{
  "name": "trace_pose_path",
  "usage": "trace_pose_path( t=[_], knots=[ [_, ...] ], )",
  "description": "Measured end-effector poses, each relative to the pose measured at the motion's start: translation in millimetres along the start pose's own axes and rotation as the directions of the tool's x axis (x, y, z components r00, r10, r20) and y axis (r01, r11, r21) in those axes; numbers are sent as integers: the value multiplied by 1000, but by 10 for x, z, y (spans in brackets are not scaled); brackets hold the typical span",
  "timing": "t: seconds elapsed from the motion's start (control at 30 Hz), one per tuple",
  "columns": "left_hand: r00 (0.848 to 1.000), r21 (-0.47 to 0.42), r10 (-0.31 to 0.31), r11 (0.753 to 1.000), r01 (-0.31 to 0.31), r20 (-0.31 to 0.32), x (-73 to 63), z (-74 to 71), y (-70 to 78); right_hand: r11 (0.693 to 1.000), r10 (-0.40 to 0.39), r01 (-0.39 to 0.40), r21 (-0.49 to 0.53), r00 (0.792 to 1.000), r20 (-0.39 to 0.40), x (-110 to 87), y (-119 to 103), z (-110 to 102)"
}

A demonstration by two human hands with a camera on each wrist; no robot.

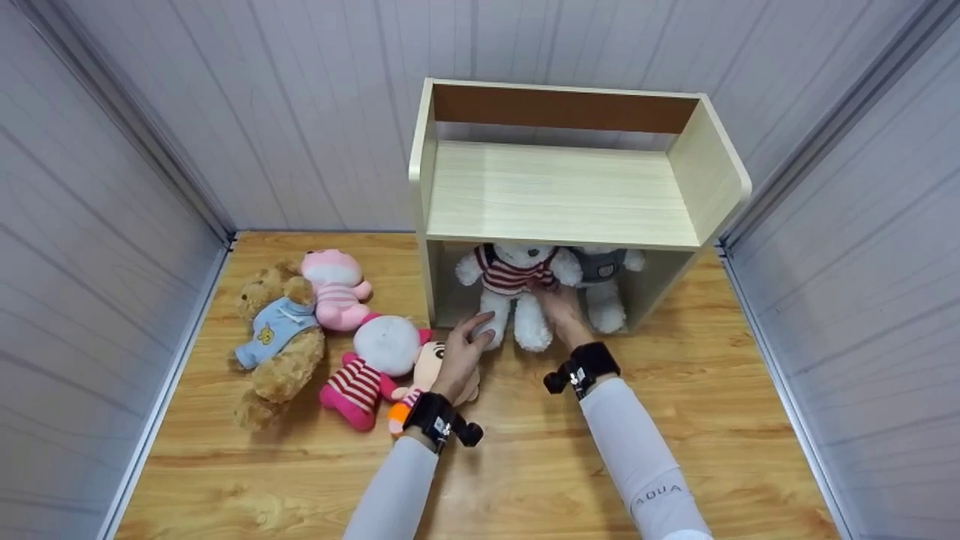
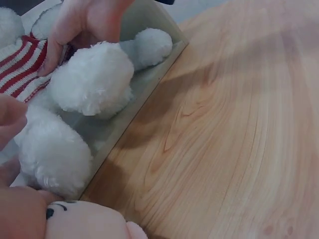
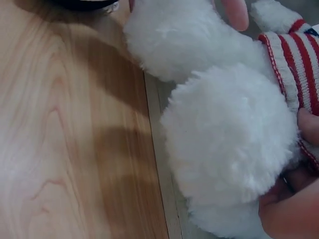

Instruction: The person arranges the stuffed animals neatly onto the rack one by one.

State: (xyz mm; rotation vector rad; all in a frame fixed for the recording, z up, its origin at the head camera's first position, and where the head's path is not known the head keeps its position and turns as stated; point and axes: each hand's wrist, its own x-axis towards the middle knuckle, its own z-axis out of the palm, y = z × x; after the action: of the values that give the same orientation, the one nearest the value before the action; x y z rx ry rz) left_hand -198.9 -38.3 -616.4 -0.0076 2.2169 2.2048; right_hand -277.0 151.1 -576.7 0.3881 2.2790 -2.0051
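Note:
A white teddy bear (image 1: 514, 281) in a red-and-white striped sweater sits in the lower compartment of a pale wooden shelf (image 1: 562, 191), its legs at the front edge. My right hand (image 1: 559, 307) grips its side at the sweater's hem, the thumb on the stripes (image 3: 299, 64) and the fingers partly hidden behind the leg. Beside the bear's other leg (image 2: 55, 152) is my left hand (image 1: 459, 360), fingers spread and relaxed around it without a visible grip. Next to this bear sits a second white bear (image 1: 602, 281) in a grey top, its head hidden by the shelf board.
Left of the shelf lie a brown bear (image 1: 285, 352) in a blue shirt, a pink plush (image 1: 336, 292) and a white-headed plush (image 1: 386, 345) in stripes. A doll (image 1: 427, 364) is partly under my left hand. Panelled walls (image 1: 315, 112) enclose the wooden floor (image 1: 525, 465).

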Motion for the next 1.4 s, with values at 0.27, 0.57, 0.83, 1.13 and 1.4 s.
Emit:
trace_pose_path(
  t=[0.27, 0.57, 0.83, 1.13, 1.4],
  knots=[
    [999, -51, -45, 998, 44, -13, 24, 12, -8, 992, 93, -91, -87, 995, 20, 85, -51, -9],
    [995, -110, -97, 989, 99, 26, 63, 0, -7, 962, 154, -132, -240, 985, 77, 190, -122, -150],
    [992, -104, -121, 987, 125, 44, 78, -4, -43, 965, 159, -135, -225, 983, 90, 224, -67, -160],
    [994, -17, -88, 996, 89, 59, 52, -20, -30, 976, 90, -75, -206, 994, 65, 308, -23, -138],
    [991, 13, -109, 994, 108, 81, 26, -66, -34, 972, 126, -115, -206, 991, 37, 363, -52, -114]
  ],
)
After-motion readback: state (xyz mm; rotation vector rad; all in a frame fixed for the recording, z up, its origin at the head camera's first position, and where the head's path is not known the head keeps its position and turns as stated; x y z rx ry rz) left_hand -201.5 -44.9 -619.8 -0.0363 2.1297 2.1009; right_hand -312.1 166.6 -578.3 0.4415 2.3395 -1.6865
